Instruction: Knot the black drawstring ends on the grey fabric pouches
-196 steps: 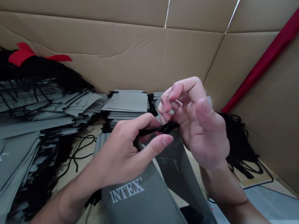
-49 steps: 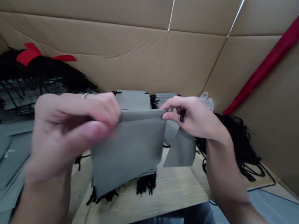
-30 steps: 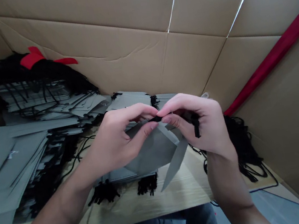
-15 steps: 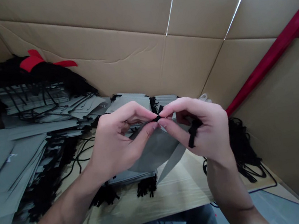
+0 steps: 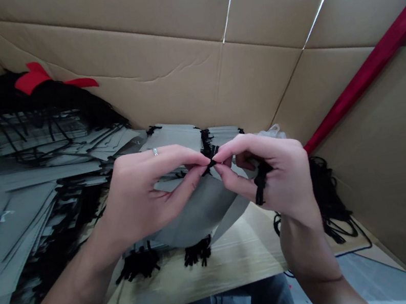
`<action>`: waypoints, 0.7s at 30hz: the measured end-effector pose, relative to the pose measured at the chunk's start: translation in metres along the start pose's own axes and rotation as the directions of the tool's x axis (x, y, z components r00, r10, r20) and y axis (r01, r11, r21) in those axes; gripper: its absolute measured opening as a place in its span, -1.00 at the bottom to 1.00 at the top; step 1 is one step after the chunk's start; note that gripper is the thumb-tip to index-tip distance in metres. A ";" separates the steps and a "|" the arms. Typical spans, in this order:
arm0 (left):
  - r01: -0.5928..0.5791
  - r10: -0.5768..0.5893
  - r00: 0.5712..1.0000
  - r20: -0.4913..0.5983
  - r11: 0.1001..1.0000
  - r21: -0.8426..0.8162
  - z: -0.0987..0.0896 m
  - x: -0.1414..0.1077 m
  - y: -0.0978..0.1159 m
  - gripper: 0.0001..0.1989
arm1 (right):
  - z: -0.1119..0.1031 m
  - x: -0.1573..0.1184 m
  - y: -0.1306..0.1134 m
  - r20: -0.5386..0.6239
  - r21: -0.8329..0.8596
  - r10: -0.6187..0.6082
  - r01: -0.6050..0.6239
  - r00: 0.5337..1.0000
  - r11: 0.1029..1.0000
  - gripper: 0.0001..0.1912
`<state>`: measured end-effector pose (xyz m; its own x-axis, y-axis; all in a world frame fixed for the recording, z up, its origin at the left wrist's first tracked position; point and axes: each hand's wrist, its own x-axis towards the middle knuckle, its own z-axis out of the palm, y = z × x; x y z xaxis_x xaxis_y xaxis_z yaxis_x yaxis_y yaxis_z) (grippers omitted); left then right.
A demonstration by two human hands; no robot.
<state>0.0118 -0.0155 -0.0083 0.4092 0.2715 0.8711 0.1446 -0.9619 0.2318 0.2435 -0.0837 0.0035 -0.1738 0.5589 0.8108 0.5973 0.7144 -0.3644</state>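
Thumb and forefinger of my left hand (image 5: 136,194) pinch a short black cord (image 5: 211,163) at the middle of the view. From the other side, my right hand (image 5: 280,170) pinches the same cord, its fingertips almost touching the left ones. More black cord (image 5: 261,184) is tucked in the curled fingers of my right hand. A grey sheet (image 5: 197,207) hangs just below the pinched cord, partly hidden by my hands. Whether the cord is knotted there is too small to tell.
Grey sheets with black cords (image 5: 40,200) are piled at the left, with red strips (image 5: 33,79) on top. Behind my hands lie grey stacks (image 5: 171,135). A black cord bundle (image 5: 327,193) lies at right, below a red band (image 5: 365,73). Cardboard walls (image 5: 172,63) enclose the table (image 5: 244,259).
My left hand has turned and shifted slightly left, its ring now showing. The grey sheet has swung a little, and the whole view has shifted slightly.
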 end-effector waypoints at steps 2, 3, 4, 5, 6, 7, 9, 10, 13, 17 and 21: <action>-0.083 0.083 0.997 0.006 0.994 0.067 -0.002 -0.001 -0.002 -0.83 | 0.001 0.000 0.000 0.022 0.008 0.002 -0.003 1.000 1.000 -0.86; -0.118 0.117 0.993 0.012 0.988 0.104 -0.003 -0.002 -0.002 -0.81 | 0.001 0.000 0.000 0.032 0.012 0.003 -0.003 0.999 1.000 -0.86; -0.147 0.145 0.989 0.022 0.979 0.139 -0.004 -0.003 -0.002 -0.80 | 0.001 0.000 0.000 0.042 0.014 -0.001 0.000 0.999 1.000 -0.86; -0.172 0.168 0.985 0.033 0.970 0.170 -0.004 -0.004 -0.001 -0.79 | 0.001 0.000 0.000 0.052 0.013 -0.008 0.007 0.999 1.000 -0.86; -0.192 0.188 0.981 0.041 0.962 0.195 -0.004 -0.005 -0.001 -0.78 | 0.000 0.000 0.001 0.063 0.006 -0.018 0.018 0.998 1.000 -0.86; -0.210 0.204 0.978 0.048 0.954 0.216 -0.004 -0.005 -0.001 -0.79 | 0.000 0.000 0.001 0.077 -0.006 -0.032 0.032 0.997 0.999 -0.86; -0.232 0.222 0.973 0.069 0.942 0.244 -0.002 -0.007 -0.001 -0.81 | -0.002 0.001 0.002 0.110 -0.041 -0.064 0.069 0.992 0.997 -0.86; -0.243 0.231 0.970 0.079 0.937 0.252 -0.001 -0.008 -0.002 -0.83 | -0.002 0.001 0.003 0.129 -0.061 -0.077 0.086 0.989 0.994 -0.86; -0.277 0.257 0.960 0.109 0.925 0.261 0.003 -0.010 -0.007 -0.86 | -0.002 0.001 0.006 0.177 -0.106 -0.115 0.135 0.978 0.985 -0.84; -0.282 0.262 0.958 0.113 0.930 0.238 0.004 -0.010 -0.010 -0.86 | -0.001 0.002 0.010 0.197 -0.085 -0.092 0.111 0.976 0.990 -0.86; -0.247 0.244 0.969 0.037 0.961 0.125 0.000 -0.006 -0.006 -0.79 | -0.002 0.004 0.009 0.182 0.072 0.030 -0.044 0.983 0.996 -0.85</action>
<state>0.0086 -0.0110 -0.0149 0.4654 0.0294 0.8846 0.1507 -0.9875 -0.0464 0.2495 -0.0763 0.0042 -0.2957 0.6473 0.7025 0.5460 0.7179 -0.4317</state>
